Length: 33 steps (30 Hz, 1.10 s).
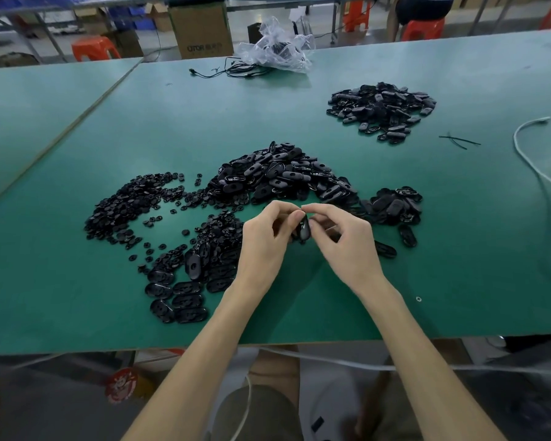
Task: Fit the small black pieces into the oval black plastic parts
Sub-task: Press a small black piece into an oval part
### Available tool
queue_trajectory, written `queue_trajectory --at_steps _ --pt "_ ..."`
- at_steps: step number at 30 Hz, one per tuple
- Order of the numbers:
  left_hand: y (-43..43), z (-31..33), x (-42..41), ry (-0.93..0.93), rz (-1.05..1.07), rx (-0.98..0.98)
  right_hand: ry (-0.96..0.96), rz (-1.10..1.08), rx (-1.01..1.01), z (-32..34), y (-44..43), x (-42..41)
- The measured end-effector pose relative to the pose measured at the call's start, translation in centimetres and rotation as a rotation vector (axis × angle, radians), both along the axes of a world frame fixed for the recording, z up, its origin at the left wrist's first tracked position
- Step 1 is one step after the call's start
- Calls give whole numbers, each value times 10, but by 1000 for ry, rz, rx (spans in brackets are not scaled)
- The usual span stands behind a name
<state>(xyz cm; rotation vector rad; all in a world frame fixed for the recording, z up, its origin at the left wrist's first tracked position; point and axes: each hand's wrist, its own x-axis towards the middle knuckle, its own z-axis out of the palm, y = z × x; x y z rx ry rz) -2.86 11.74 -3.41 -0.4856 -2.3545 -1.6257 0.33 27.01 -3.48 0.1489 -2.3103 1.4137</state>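
— Where are the hands?
— Both are over the green table top (77, 128), towards its near edge. The left hand (266, 240) and the right hand (345, 241) meet at the fingertips. Each has its fingers curled and pinches the same oval black plastic part (303, 230), which stands on edge between them, off the table.
— Is a small piece seated in it?
— I cannot tell (the fingers cover most of it).
— And the loose stock?
— The small round black plastic pieces (128, 208) lie spread to the left of the hands. A large central heap of oval parts (283, 176) sits just beyond the hands, with a smaller heap (395, 205) to their right. A third heap (380, 109) lies far right, well apart. A flat cluster of oval parts (178, 297) lies near left, beside the left wrist.
— Anything else?
— A white cable (543, 186) snakes down the right side. A crumpled clear plastic bag (277, 47) lies at the far edge, with thin black wires (236, 70) beside it.
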Motion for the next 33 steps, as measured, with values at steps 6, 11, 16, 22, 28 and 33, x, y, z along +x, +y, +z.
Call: queue_trajectory --at_steps 6,11,16,22,28,33 --pt "1 1 -1 0 -4 -56 -28 2 -64 0 0 0" --pt "2 -1 -3 75 230 -375 -38 -123 -160 2 3 -2" --pt "7 -8 -2 44 245 -638 -92 -141 -215 2 5 -3" --pt "5 -6 -2 46 255 -594 -94 -149 -247 1 6 -3" --pt "4 0 0 43 222 -438 -89 -147 -274 0 6 -3" --pt "2 0 0 -60 159 -274 -77 -143 -304 0 6 -3"
